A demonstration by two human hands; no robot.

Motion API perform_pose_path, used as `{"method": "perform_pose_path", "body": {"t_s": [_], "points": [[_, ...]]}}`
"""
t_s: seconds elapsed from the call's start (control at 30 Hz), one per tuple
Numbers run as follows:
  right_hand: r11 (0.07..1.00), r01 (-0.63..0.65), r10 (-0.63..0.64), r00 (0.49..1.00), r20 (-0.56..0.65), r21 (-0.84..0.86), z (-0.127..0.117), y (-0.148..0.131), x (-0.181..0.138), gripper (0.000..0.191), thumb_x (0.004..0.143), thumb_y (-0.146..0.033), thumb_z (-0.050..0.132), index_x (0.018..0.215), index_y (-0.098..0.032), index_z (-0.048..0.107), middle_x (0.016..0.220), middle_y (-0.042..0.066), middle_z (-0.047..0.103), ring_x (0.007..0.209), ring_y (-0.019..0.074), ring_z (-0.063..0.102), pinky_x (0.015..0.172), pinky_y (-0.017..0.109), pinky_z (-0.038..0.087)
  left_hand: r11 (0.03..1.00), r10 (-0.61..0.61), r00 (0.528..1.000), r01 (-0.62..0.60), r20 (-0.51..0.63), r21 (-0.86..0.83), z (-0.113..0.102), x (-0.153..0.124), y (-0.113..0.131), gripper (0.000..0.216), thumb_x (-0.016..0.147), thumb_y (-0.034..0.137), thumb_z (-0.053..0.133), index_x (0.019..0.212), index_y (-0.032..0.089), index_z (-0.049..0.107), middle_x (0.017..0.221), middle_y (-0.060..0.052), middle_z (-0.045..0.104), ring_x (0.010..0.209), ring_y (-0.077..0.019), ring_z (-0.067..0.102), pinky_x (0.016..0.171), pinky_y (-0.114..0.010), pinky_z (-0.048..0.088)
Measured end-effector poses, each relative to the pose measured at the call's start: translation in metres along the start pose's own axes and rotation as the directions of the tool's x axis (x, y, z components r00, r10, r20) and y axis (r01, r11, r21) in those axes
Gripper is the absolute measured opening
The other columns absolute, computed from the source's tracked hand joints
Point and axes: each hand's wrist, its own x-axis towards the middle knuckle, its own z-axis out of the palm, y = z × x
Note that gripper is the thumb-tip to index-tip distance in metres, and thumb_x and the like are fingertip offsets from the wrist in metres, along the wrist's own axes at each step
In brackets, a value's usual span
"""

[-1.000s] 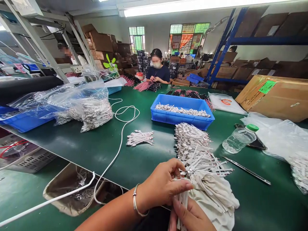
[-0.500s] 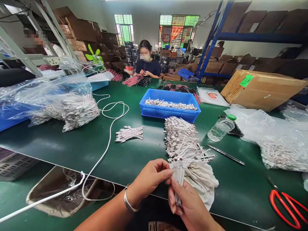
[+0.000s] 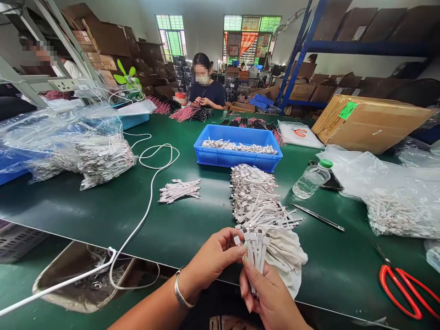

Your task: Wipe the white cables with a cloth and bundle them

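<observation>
Your left hand (image 3: 213, 259) comes in from the lower left on a bare forearm, thumb and fingertips pinched together. Your right hand (image 3: 271, 298) sits just beside it, thumb raised, fingers curled closed.

The left hand (image 3: 213, 259) has slid off the bundle of white strips (image 3: 256, 251) it was wrapped over a second ago. It now pinches a single strip (image 3: 236, 239) just beside its fingertips, and the bundle has fanned out above the right hand (image 3: 271, 298).

Bottle (image 3: 311, 178) right of cable pile (image 3: 256, 197), tray (image 3: 237, 158) behind
</observation>
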Motion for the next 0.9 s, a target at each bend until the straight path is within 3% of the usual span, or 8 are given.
{"method": "perform_pose_path", "body": {"t_s": [0.13,0.33,0.5,0.9], "points": [[0.999,-0.03,0.03,0.998,0.063,-0.013,-0.0024,0.0041,-0.0019,0.057,0.077,-0.068,0.052,0.057,-0.014,0.054,0.04,-0.003,0.044,0.033,0.0041,0.034,0.037,0.019,0.015,0.999,-0.005,1.0,0.006,0.022,-0.052,0.0017,-0.0005,-0.0021,0.04,0.071,0.032,0.074,0.104,0.014,0.058,0.081,0.001,0.054,0.065,-0.008,0.05,0.06,-0.02,0.041],[0.994,-0.092,0.096,0.992,0.08,-0.051,-0.0005,0.0061,-0.0011,0.059,0.073,-0.072,0.051,0.056,-0.016,0.053,0.034,-0.005,0.038,0.029,0.0039,0.029,0.034,0.019,0.012,0.998,-0.019,0.999,0.016,-0.041,-0.066,0.0045,-0.0036,-0.0052,0.039,0.068,0.03,0.076,0.099,0.016,0.057,0.076,0.002,0.055,0.063,-0.0074,0.049,0.058,-0.018,0.04],[0.991,-0.081,0.092,0.991,0.099,-0.109,0.0003,0.0064,-0.0042,0.06,0.075,-0.072,0.048,0.057,-0.015,0.053,0.033,-0.006,0.037,0.029,0.0042,0.028,0.034,0.019,0.014,0.997,-0.041,0.999,0.04,-0.009,-0.067,0.0029,-0.0057,-0.004,0.045,0.067,0.032,0.077,0.105,0.017,0.057,0.08,0.0,0.056,0.066,-0.0093,0.051,0.061,-0.021,0.042],[0.996,-0.058,0.064,0.995,0.08,-0.067,0.0043,0.0008,-0.0093,0.06,0.077,-0.072,0.047,0.059,-0.015,0.054,0.038,-0.005,0.041,0.03,0.0036,0.029,0.035,0.019,0.02,1.0,-0.025,1.0,0.025,-0.014,-0.009,0.001,-0.0066,-0.0014,0.038,0.067,0.036,0.077,0.09,0.015,0.055,0.07,0.002,0.055,0.058,-0.007,0.047,0.057,-0.019,0.038]]}}
